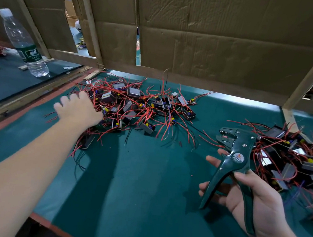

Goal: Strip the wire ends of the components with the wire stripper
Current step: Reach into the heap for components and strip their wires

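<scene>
Fingers [212,160] of my right hand [255,202] curl round the wire stripper [237,157], handles sprung apart, head aimed at the heap of components [133,106]; my left hand [79,108] reaches onto it, blurred, grip unclear, presumably fetching the next

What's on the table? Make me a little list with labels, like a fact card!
left hand: reaching onto the middle pile of small boxy components with red and black wires; blurred, grip unclear
right hand: holds the dark green wire stripper, handles spread
second pile: same components, right of the stripper
surface: teal table mat
far left: clear plastic water bottle, upright
behind: brown cardboard wall
</scene>
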Motion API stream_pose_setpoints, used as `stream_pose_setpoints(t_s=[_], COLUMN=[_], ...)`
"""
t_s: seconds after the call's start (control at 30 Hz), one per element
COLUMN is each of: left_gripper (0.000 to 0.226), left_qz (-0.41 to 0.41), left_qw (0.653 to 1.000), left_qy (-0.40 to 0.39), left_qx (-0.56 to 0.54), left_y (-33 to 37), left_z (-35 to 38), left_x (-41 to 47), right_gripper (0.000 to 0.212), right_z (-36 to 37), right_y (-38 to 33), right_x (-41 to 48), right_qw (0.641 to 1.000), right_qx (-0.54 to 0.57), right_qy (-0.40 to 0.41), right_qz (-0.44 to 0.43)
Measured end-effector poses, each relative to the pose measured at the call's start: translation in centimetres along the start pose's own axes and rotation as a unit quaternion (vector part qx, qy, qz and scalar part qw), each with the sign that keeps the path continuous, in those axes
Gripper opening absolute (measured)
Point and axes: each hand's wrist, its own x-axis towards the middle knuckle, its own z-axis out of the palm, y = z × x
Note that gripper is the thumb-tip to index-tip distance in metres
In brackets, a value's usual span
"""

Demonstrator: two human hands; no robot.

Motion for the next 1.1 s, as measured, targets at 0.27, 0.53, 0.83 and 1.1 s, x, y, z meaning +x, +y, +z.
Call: stream_pose_setpoints(t_s=[0.27,0.53,0.83,1.1], left_gripper=[0.091,0.052,0.005,0.022], left_qz=[0.019,-0.023,0.081,0.163], left_qw=[0.972,0.820,0.685,0.696], left_qy=[-0.199,-0.075,-0.082,-0.103], left_qx=[-0.123,-0.566,-0.720,-0.692], left_y=[-0.8,1.1,3.4,3.6], left_z=[0.3,-0.7,-6.1,-7.8], left_x=[-0.6,-1.3,-2.6,-3.0], right_gripper=[0.054,0.057,0.056,0.057], right_z=[0.4,0.4,0.3,0.1], right_y=[-0.1,-0.2,-0.4,-0.3], right_x=[0.2,0.0,-0.1,-0.2], right_qw=[1.000,1.000,1.000,1.000], right_qx=[0.009,0.007,0.005,0.003], right_qy=[0.000,0.002,0.003,0.000], right_qz=[0.000,-0.003,-0.010,-0.008])
